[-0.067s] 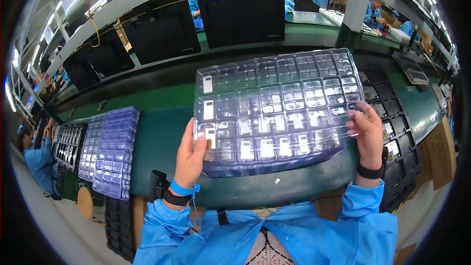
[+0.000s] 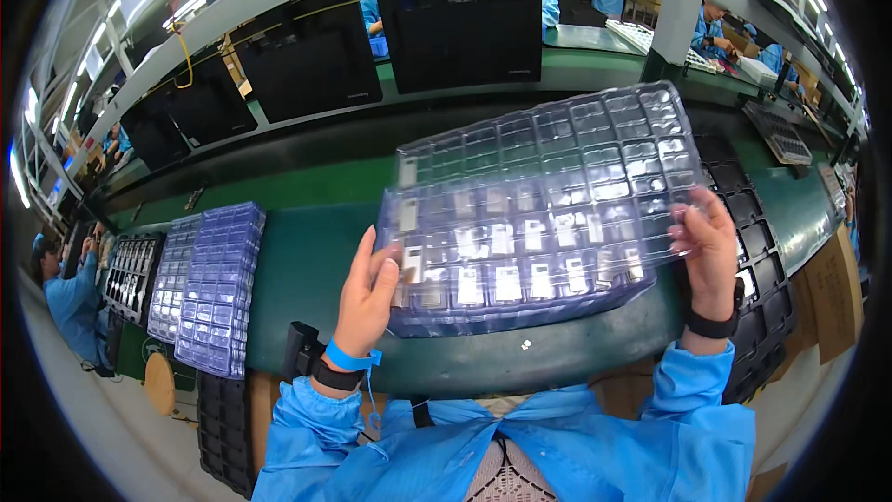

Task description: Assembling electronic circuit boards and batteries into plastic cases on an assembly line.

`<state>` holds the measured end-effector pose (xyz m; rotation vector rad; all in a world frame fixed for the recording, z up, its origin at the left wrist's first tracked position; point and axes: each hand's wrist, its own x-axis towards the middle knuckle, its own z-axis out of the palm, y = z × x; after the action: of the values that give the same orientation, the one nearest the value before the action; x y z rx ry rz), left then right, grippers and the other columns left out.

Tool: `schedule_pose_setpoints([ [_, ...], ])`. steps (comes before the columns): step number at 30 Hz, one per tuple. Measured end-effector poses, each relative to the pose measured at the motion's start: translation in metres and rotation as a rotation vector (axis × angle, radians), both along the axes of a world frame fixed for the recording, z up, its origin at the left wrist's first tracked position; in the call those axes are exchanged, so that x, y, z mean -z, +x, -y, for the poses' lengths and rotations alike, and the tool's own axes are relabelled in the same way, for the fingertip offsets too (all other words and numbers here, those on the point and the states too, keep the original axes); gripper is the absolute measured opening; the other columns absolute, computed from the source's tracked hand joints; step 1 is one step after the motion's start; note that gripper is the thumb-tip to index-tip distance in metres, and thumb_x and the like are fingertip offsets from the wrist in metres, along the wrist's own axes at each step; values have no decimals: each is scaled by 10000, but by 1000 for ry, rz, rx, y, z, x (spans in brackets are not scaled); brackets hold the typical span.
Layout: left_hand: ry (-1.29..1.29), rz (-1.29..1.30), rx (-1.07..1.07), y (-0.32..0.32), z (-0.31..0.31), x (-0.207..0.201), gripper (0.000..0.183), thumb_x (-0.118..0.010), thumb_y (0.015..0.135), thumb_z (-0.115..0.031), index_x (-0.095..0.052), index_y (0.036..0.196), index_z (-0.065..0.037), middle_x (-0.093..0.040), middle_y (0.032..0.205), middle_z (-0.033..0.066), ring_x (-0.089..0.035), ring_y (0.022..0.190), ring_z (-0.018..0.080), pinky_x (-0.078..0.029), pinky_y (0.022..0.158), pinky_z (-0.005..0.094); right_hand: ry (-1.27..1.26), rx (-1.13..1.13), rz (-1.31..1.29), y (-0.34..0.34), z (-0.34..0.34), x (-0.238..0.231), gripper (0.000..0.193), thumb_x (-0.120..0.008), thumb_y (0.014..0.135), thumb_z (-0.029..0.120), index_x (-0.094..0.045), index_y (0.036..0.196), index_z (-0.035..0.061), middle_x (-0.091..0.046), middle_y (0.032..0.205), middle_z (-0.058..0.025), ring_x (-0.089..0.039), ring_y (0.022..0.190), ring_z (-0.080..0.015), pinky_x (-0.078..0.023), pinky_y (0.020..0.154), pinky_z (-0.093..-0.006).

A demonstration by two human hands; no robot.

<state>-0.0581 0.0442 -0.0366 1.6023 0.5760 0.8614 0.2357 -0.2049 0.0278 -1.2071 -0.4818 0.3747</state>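
A clear plastic tray point(image 2: 595, 149) with many moulded pockets is held raised and tilted in front of me. My right hand point(image 2: 708, 251) pinches it by its right edge. My left hand point(image 2: 368, 286) is closed at its lower left corner, thumb on the near side. Beneath lies a stack of bluish clear trays point(image 2: 520, 318) on the bench. The stack's top tray carries small white rectangular pieces point(image 2: 506, 282), seen partly through the lifted tray and blurred there.
To the left stand more stacked clear trays point(image 2: 218, 288) and a black tray with parts point(image 2: 133, 270). Black trays point(image 2: 757, 288) line the right side, near a cardboard box point(image 2: 827, 288). Dark monitors point(image 2: 460, 28) face me behind the bench. A co-worker point(image 2: 74, 293) sits far left.
The clear tray has shifted up and to the right, its right side rising higher, and more of the stack below shows. My right hand moved slightly right with it; my left hand barely moved.
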Motion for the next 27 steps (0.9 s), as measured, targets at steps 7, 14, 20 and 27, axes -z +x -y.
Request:
schedule_pose_setpoints([
  [7, 108, -21, -19, -1, -2, 8, 472, -514, 849, -161, -335, 1251, 11, -481, 1174, 176, -449, 1110, 229, -362, 906, 305, -32, 34, 302, 0, 20, -62, 340, -514, 832, 116, -428, 1158, 73, -567, 849, -58, -530, 627, -82, -434, 506, -184],
  [14, 428, -321, -43, -6, 9, -1, 508, -536, 822, -184, -339, 1248, 12, -432, 1230, 167, -388, 1168, 275, -258, 978, 403, -168, 163, 661, -7, 22, -119, 363, -525, 831, 133, -444, 1175, 52, -583, 850, -48, -528, 608, -58, -415, 500, -154],
  [20, 841, -612, -224, 6, 20, -5, 543, -524, 804, -304, -383, 1223, 11, -418, 1238, 189, -322, 1206, 341, -28, 985, 561, -257, 215, 901, -23, 5, -149, 374, -510, 843, 154, -437, 1195, 54, -592, 867, -47, -539, 626, -50, -408, 515, -142],
  [27, 805, -622, -134, 3, 17, 2, 510, -517, 802, -309, -433, 1171, 33, -408, 1233, 218, -334, 1196, 337, -113, 967, 584, -343, 330, 1248, -27, 11, -167, 386, -493, 860, 200, -427, 1220, 78, -610, 922, -54, -556, 675, -46, -429, 564, -147],
])
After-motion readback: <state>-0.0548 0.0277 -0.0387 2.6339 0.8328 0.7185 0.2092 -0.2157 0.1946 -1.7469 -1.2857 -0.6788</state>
